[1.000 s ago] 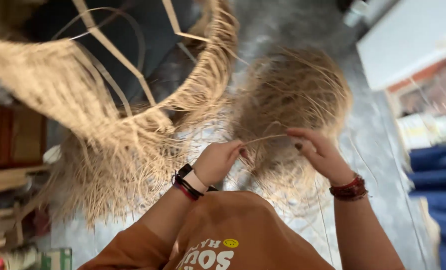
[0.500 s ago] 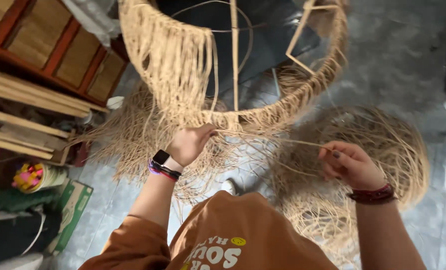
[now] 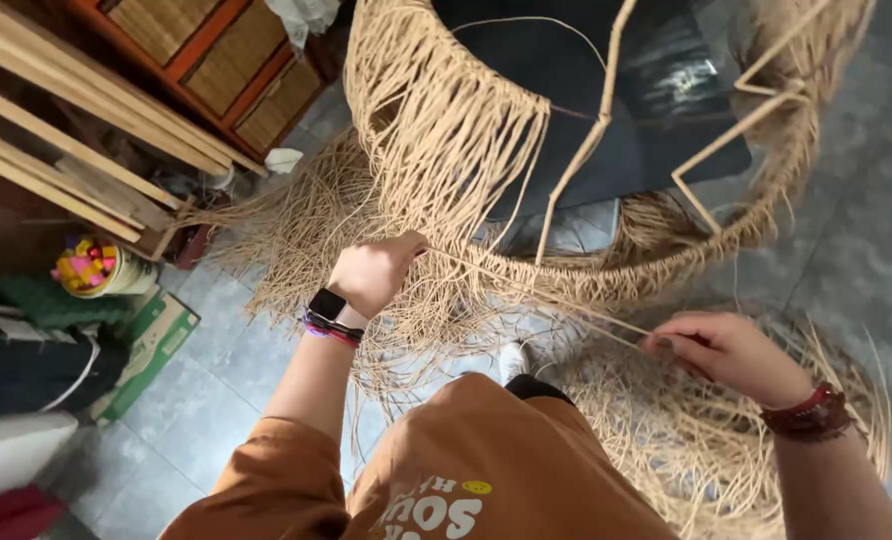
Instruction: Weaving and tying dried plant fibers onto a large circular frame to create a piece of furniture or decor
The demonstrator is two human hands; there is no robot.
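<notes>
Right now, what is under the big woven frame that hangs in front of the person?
Under the woven frame lie loose straw strands spread on the grey tiled floor. A dark sheet shows through the frame. The floor directly beneath the strands is covered, so nothing more can be told.

Grey tiled floor [image 3: 206,430], pale grout lines. Loose heaps of tan straw fibre [image 3: 296,230] spread across it, a second heap [image 3: 706,450] at right. At left edge: green flat carton [image 3: 151,345], small bucket of coloured bits [image 3: 91,268], crumpled white scrap [image 3: 283,160], wooden slats [image 3: 61,140] resting low against a cabinet.
</notes>
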